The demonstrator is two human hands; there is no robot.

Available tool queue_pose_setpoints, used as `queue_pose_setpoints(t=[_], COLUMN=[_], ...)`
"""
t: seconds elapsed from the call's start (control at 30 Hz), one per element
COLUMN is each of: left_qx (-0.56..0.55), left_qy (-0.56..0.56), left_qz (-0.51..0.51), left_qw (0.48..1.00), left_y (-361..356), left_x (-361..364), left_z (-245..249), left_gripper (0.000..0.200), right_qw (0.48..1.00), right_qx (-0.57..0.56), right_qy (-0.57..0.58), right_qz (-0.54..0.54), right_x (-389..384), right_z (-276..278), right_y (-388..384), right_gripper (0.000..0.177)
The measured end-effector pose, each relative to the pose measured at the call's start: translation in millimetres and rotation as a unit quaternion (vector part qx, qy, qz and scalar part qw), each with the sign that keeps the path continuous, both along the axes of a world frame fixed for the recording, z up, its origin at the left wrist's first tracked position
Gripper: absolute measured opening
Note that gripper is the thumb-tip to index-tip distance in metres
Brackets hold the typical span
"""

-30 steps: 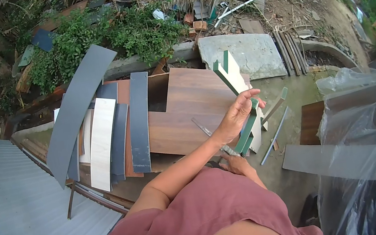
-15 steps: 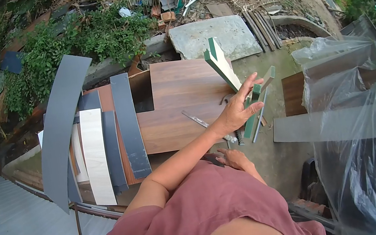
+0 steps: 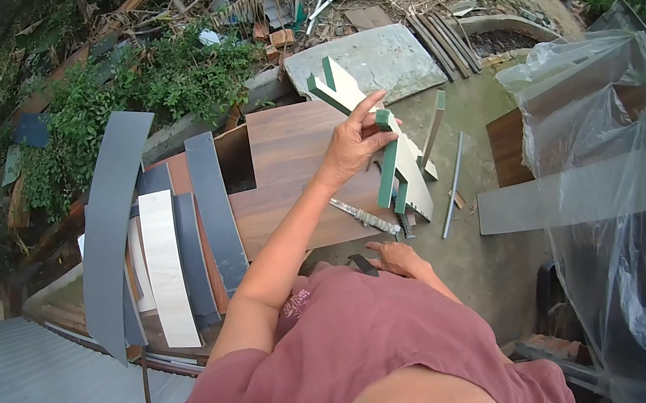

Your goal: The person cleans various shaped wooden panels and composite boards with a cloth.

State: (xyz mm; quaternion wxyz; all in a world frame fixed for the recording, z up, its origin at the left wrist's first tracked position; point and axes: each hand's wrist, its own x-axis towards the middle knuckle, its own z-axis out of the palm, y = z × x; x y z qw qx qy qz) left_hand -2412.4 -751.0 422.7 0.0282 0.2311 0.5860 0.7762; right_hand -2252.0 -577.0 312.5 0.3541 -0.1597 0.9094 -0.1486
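Observation:
My left hand [image 3: 354,145] pinches a green-edged block on a pale, cross-like frame [image 3: 412,172], between thumb and fingers. The frame leans over the right part of a brown wood-grain board [image 3: 288,147]. Low in front of my body is my right hand [image 3: 401,258], its fingers slightly apart and nothing visible in them. A dark strip [image 3: 364,265] lies close to its fingertips, partly against the shirt. Between my hands rests a metal tool with a wrapped handle [image 3: 376,222]. A thin grey rod [image 3: 453,184] lies on the ground right of the frame.
Long grey [image 3: 118,227], white [image 3: 167,270] and dark panels [image 3: 218,210] are stacked at the left. Clear plastic sheeting [image 3: 624,236] covers boards at the right, with a grey plank [image 3: 512,208] poking out. A concrete slab [image 3: 369,66] and leafy plants [image 3: 132,80] lie beyond.
My left hand has moved left and up, and the green-edged frame has shifted left with it. The thin rod now lies apart from the frame. My right hand has moved little.

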Motion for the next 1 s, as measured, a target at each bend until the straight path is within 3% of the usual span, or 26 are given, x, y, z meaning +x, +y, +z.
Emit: queue_pose_setpoints(t=[0.13, 0.33, 0.47, 0.53, 0.57, 0.63, 0.9, 1.0], left_qx=[0.042, -0.038, -0.123, -0.127, -0.136, -0.075, 0.001, 0.009], left_qy=[-0.012, -0.044, -0.12, -0.225, -0.223, -0.287, -0.321, -0.341], left_qz=[0.041, 0.112, 0.147, 0.102, 0.104, 0.069, 0.057, 0.074], left_qw=[0.998, 0.992, 0.974, 0.961, 0.96, 0.952, 0.946, 0.937], left_y=[10.3, 15.9, 16.7, 19.0, 19.5, 21.0, 25.1, 23.9], left_x=[3.8, 23.8, 54.4, 70.8, 73.3, 76.2, 80.9, 90.7], left_z=[-6.9, -8.1, -5.8, 14.9, 15.5, 14.2, 13.6, 13.6], left_gripper=[0.066, 0.077, 0.073, 0.07, 0.07, 0.066, 0.054, 0.053], right_qw=[1.0, 0.997, 0.997, 0.996, 0.996, 0.996, 0.996, 0.996], right_qx=[-0.017, -0.045, -0.058, -0.063, -0.056, -0.055, -0.053, -0.08], right_qy=[-0.014, -0.051, -0.047, -0.058, -0.064, -0.067, -0.075, -0.045], right_qz=[-0.023, -0.024, -0.017, -0.011, -0.001, 0.007, 0.007, 0.021], right_x=[14.1, 35.2, 49.9, 56.3, 59.6, 66.7, 67.0, 67.7], right_z=[2.1, -12.4, -23.1, -27.7, -30.6, -38.9, -29.1, -50.4], right_y=[17.3, 43.4, 59.5, 65.7, 68.6, 75.0, 87.4, 93.6], right_gripper=[0.058, 0.06, 0.059, 0.06, 0.059, 0.059, 0.057, 0.059])
